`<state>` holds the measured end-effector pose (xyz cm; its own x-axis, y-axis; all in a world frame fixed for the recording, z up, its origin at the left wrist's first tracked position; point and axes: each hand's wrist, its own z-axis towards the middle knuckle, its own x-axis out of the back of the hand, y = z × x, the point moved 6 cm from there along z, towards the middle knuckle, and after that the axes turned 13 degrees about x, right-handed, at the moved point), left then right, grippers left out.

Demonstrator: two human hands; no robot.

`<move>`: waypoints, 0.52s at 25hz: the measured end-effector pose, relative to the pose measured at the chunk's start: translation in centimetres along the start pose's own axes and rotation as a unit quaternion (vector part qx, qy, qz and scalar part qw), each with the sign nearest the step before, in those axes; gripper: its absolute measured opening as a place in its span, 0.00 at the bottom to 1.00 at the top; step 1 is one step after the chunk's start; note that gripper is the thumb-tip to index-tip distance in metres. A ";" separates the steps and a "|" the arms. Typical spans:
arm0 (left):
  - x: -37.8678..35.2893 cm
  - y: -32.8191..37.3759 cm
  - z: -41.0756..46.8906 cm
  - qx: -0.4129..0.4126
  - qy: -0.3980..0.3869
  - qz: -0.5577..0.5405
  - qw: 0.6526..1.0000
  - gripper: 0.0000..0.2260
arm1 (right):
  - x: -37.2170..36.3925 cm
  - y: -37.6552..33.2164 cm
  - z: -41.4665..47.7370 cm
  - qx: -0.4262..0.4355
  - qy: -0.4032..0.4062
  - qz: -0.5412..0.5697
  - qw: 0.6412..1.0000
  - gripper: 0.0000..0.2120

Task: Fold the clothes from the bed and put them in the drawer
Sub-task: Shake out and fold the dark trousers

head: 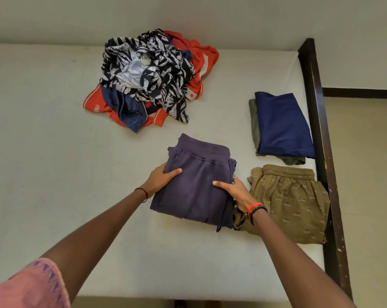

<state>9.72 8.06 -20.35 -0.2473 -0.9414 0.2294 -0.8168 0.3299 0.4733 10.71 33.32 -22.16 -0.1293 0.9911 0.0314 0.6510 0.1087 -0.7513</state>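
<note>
Left grip (160, 179) and right grip (236, 192) clasp purple trousers (197, 172) on pale mattress (54, 152).

Fingertips of the left hand (159, 181) and right hand (236, 192) lie unseen beneath the purple shorts (194, 187); beyond the grip, the label (145, 57) is unreadable.

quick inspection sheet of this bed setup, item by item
surface: pale mattress
job's things: folded purple garment in the middle; unfolded pile behind it; blue piece folded on top of green piece, at right; khaki shorts flat, nearer; no drawer in view
clutter: nothing seen
grippers: left hand and right hand each grip a side edge of the purple garment
cables: nothing seen
surroundings: dark bed frame at right; plain wall behind
</note>
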 end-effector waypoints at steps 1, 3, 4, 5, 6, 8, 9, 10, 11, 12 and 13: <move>0.0 0.4 -0.7 -0.005 0.001 0.013 1.000 0.24 | 0.3 0.0 -0.3 0.007 0.004 -0.005 1.000 0.32; 0.2 1.5 -2.2 -0.018 0.009 0.034 0.999 0.22 | 0.9 -0.7 -1.4 0.021 0.009 -0.006 1.000 0.32; 0.2 2.1 -3.0 -0.026 0.013 0.039 0.999 0.22 | 1.2 -1.3 -2.1 0.026 0.008 -0.002 1.000 0.34; 0.2 2.7 -3.9 -0.032 0.015 0.043 0.998 0.21 | 1.6 -2.0 -2.8 0.032 0.007 0.003 0.999 0.34; 0.0 3.6 -4.9 -0.041 0.013 0.045 0.998 0.20 | 2.4 -2.9 -3.6 0.039 0.009 0.001 0.999 0.33; -0.7 5.2 -6.8 -0.050 0.007 0.037 0.998 0.21 | 4.3 -4.9 -5.2 0.055 0.023 -0.017 0.998 0.29; -1.4 6.0 -7.7 -0.055 0.003 0.031 0.998 0.22 | 5.6 -5.8 -6.0 0.061 0.036 -0.025 0.997 0.27; -2.3 6.9 -8.6 -0.063 -0.002 0.022 0.998 0.22 | 7.0 -6.7 -6.8 0.069 0.044 -0.032 0.996 0.26; -3.3 7.6 -9.5 -0.070 -0.008 0.012 0.997 0.22 | 8.4 -7.7 -7.6 0.075 0.051 -0.035 0.995 0.25; -4.6 8.3 -10.3 -0.078 -0.015 0.000 0.997 0.22 | 9.9 -8.7 -8.5 0.078 0.055 -0.044 0.994 0.24; -6.1 9.0 -11.0 -0.083 -0.023 -0.010 0.996 0.22 | 11.6 -9.6 -9.4 0.079 0.060 -0.058 0.993 0.23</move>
<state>9.58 17.54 -8.17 -0.2585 -0.9491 0.1800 -0.7258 0.3138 0.6122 10.02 44.52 -8.37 -0.1013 0.9756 0.1946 0.5098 0.2189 -0.8320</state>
